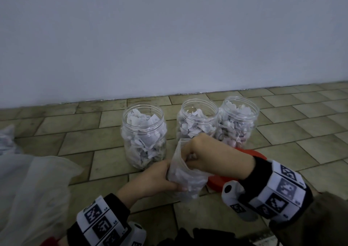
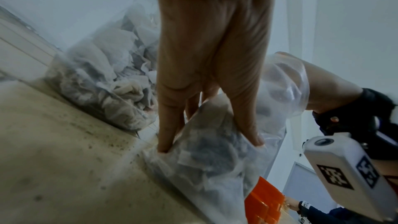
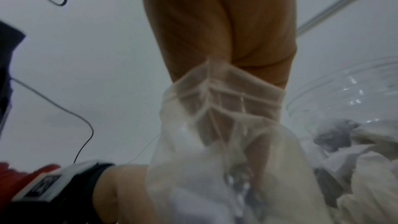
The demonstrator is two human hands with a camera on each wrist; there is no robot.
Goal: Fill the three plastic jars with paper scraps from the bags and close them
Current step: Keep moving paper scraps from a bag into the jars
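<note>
Three clear open jars stand on the tiled floor near the wall, each holding paper scraps: the left jar [image 1: 144,136], the middle jar [image 1: 197,121] and the right jar [image 1: 238,121]. In front of them my left hand [image 1: 160,179] grips a small clear bag [image 1: 185,178] of scraps around its lower part. In the left wrist view, thumb and fingers of the left hand [image 2: 210,144] pinch the bag [image 2: 204,168]. My right hand [image 1: 190,157] reaches into the bag's mouth. Its fingers [image 3: 226,134] show dimly through the plastic, and what they hold is hidden.
Two red lids lie under my right forearm, one [image 1: 216,184] near the bag and one [image 1: 252,153] behind it. A large crumpled clear bag [image 1: 33,189] covers the floor at the left. The pale wall [image 1: 169,38] runs close behind the jars.
</note>
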